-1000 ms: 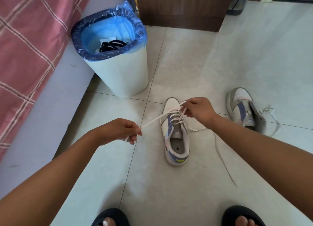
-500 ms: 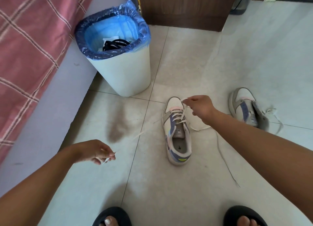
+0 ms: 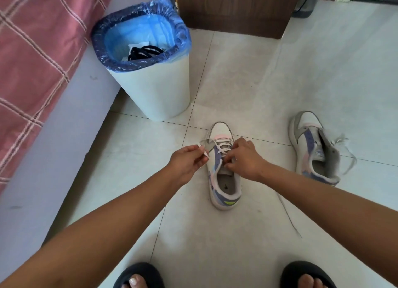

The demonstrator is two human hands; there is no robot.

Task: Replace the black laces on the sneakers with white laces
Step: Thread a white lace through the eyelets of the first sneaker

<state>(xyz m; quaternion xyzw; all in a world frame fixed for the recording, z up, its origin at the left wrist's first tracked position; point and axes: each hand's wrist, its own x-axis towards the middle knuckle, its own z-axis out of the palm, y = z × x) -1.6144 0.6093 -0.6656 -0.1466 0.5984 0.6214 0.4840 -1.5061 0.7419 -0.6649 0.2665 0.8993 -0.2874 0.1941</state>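
Observation:
A white, blue and pink sneaker [image 3: 224, 186] stands on the floor tiles in the middle, toe away from me, with a white lace [image 3: 223, 146] crossed through its upper eyelets. My left hand [image 3: 186, 161] pinches the lace's free end just left of the shoe. My right hand [image 3: 245, 158] rests on the tongue, fingers closed at the lace rows. The lace's other end [image 3: 288, 216] trails over the floor to the right. A second sneaker [image 3: 312, 145] lies at the right, tipped on its side, with white laces loose. Black laces [image 3: 144, 51] lie in the bin.
A white bin [image 3: 155, 89] with a blue liner stands behind the shoe at the left. A bed with a red checked cover [image 3: 32, 50] runs along the left. A brown cabinet [image 3: 234, 9] is at the back. My feet in black slippers [image 3: 140, 277] are at the bottom edge.
My left hand pulled the lace out to the left, then came back beside the shoe holding its end. My right hand dropped from the toe end onto the tongue.

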